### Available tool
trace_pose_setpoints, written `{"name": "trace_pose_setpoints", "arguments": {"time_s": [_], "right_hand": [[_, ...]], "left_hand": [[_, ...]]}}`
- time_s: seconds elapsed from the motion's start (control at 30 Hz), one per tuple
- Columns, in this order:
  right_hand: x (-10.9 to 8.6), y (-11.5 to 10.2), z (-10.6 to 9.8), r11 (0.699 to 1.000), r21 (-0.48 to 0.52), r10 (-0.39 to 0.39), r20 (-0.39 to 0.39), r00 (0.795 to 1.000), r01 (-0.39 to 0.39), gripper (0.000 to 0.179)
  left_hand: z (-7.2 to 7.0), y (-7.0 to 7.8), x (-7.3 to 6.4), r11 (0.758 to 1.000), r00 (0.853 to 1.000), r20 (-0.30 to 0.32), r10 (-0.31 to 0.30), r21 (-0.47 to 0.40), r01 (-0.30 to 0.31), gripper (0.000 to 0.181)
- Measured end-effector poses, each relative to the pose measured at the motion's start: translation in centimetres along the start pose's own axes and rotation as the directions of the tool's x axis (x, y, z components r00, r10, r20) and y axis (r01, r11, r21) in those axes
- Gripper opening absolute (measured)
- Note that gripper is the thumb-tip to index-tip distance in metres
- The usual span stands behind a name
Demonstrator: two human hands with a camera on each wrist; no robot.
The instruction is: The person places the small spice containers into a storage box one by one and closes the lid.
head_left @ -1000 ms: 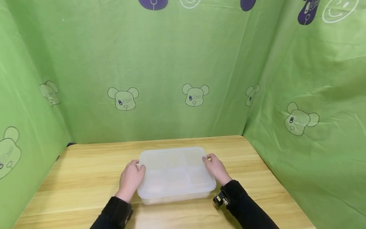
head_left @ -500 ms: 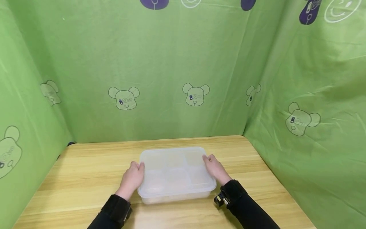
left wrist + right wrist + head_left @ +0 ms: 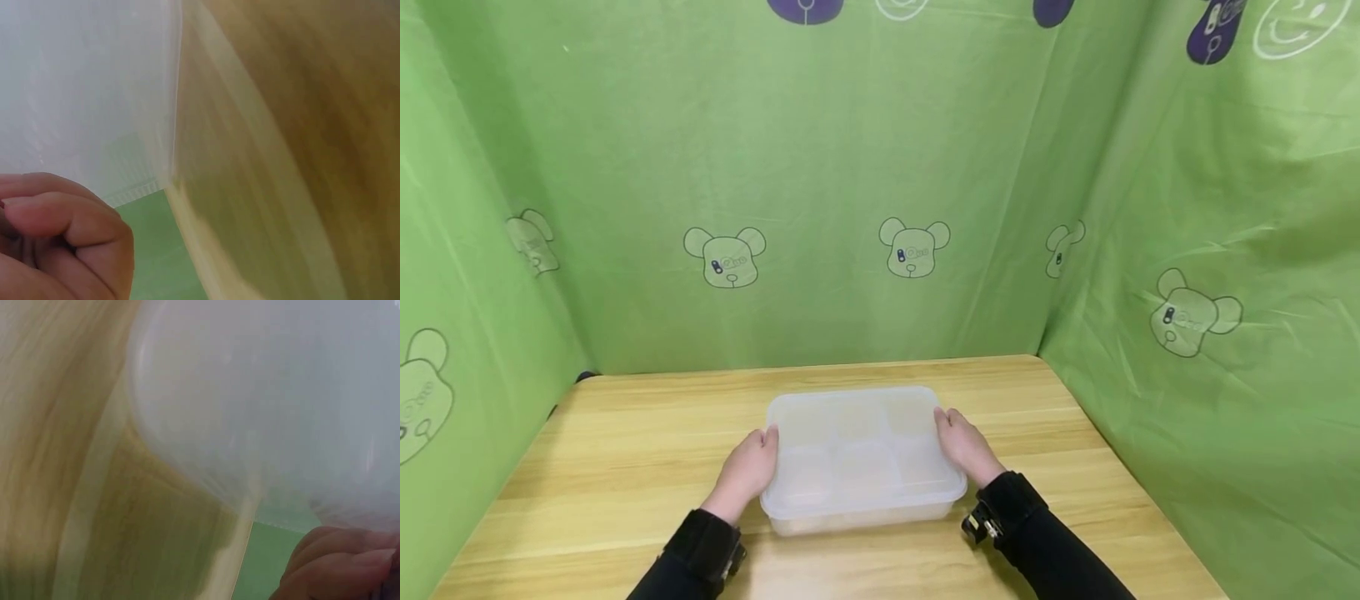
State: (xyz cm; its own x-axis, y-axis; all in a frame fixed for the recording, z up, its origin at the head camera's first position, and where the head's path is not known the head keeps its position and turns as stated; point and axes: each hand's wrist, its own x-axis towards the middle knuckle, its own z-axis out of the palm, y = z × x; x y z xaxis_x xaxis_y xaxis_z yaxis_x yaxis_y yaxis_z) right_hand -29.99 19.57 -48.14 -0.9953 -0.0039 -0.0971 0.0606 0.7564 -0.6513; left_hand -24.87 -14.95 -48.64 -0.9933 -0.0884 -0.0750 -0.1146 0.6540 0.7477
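A translucent white plastic food container with its lid on sits at the middle of the table. Faint dividing lines of compartments show through the lid. My left hand grips its left side, thumb along the lid's edge. On the opposite side my right hand holds the rim, thumb over the lid's edge. The wrist views show curled fingers at the container's wall: left fingers in one, right fingers in the other. From the head view, most fingers are hidden below the rim.
The wooden table extends on all sides of the container. Green cloth printed with bear heads hangs behind it and along both sides. Black cuffs with small wrist devices sit close to the container's near corners.
My left fingers have drawn in closer round the left rim, and that hand sits slightly lower. The right thumb has shifted a little on the lid's edge. The container stays in nearly the same place.
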Motion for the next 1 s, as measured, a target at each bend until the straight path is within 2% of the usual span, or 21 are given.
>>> {"name": "trace_pose_setpoints", "arguments": {"time_s": [0.2, 0.53, 1.0], "right_hand": [[0.2, 0.1, 0.1, 0.999, -0.033, -0.003, 0.011, 1.000, 0.004, 0.069], [0.1, 0.3, 0.1, 0.999, -0.029, -0.022, 0.025, 0.999, 0.022, 0.070], [-0.1, 0.3, -0.2, 0.999, -0.020, -0.032, 0.071, 0.997, 0.034, 0.069]], "left_hand": [[0.1, -0.3, 0.2, 1.000, 1.000, -0.003, 0.017, -0.015, -0.018, 0.061], [0.4, -1.1, 0.6, 0.990, 0.999, -0.008, 0.050, -0.129, -0.051, 0.060], [0.3, -1.2, 0.3, 0.981, 0.998, 0.000, 0.067, -0.181, -0.066, 0.055]]}}
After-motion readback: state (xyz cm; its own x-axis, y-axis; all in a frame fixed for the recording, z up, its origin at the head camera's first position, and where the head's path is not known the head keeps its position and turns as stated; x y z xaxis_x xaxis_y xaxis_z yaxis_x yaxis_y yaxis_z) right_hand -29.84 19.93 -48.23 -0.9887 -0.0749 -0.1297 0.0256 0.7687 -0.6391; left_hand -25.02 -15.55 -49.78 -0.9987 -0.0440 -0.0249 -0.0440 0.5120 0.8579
